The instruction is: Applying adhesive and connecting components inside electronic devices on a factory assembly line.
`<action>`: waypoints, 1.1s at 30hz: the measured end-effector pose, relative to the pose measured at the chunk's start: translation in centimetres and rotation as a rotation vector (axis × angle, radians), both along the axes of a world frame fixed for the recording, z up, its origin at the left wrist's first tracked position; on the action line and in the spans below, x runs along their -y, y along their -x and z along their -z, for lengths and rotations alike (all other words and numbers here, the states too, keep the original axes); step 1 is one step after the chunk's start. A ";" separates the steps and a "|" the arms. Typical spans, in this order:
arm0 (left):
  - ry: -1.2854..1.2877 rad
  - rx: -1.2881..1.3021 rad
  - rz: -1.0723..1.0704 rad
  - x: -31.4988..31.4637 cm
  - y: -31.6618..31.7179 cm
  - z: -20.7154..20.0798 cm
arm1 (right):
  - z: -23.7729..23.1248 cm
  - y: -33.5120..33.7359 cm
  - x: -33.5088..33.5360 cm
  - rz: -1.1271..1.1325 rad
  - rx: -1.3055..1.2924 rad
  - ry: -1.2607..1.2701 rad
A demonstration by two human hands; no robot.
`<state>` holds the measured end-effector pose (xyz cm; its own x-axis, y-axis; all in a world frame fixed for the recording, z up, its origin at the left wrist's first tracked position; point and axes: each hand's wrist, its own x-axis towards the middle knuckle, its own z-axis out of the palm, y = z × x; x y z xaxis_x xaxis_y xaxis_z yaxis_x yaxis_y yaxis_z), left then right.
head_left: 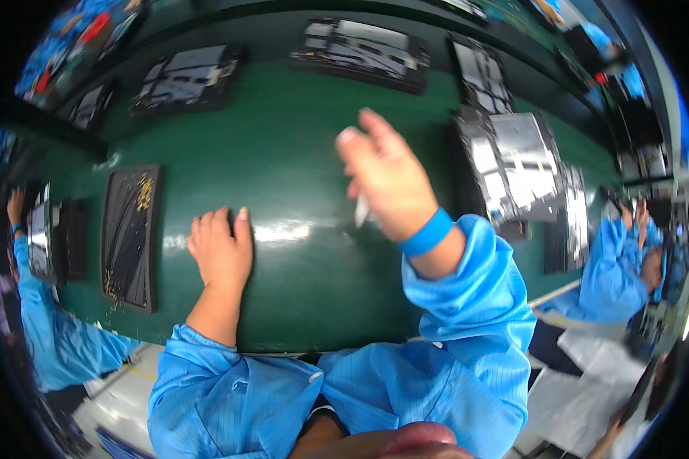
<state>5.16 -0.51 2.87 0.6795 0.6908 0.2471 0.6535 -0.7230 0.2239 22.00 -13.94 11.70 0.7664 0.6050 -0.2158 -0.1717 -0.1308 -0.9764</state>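
My left hand lies on the green tabletop, palm down, thumb a little apart from the fingers, holding nothing. Raised above the table is my right hand, with a blue band around its wrist. Its thumb and forefinger stretch forward while the other fingers curl in. A slim white pointed tool pokes out under the curled fingers; the rest of it is hidden by the hand, so its exact kind does not show. Left of my left hand sits a black tray of thin dark strips with small gold-coloured bits.
Stacked black trays with shiny flat panels stand at the right. More such trays line the far side, including one at the far middle and one at the far left. Co-workers in blue sleeves sit at both sides.
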 end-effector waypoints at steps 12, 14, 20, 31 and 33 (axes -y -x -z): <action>1.331 0.303 0.398 9.4 -10.6 -5.8 | 5.2 7.7 20.1 0.386 0.100 0.322; 1.732 0.151 0.351 12.5 -14.2 -7.4 | 6.7 8.9 20.8 0.483 0.046 0.223; 1.849 0.143 0.313 17.3 -21.3 -6.9 | 8.6 9.2 20.8 0.588 -0.097 0.069; 1.914 0.819 0.748 14.2 -17.3 -13.2 | 8.9 9.3 20.7 0.581 -0.099 -0.011; 1.604 0.862 0.440 9.6 -14.0 -13.5 | 8.7 10.7 20.0 0.491 -0.121 -0.020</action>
<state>19.18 -10.12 16.32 0.9080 0.4163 -0.0478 -0.1447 0.4187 0.8965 11.33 -33.96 3.01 0.9318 0.1846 -0.3124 -0.3201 0.0128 -0.9473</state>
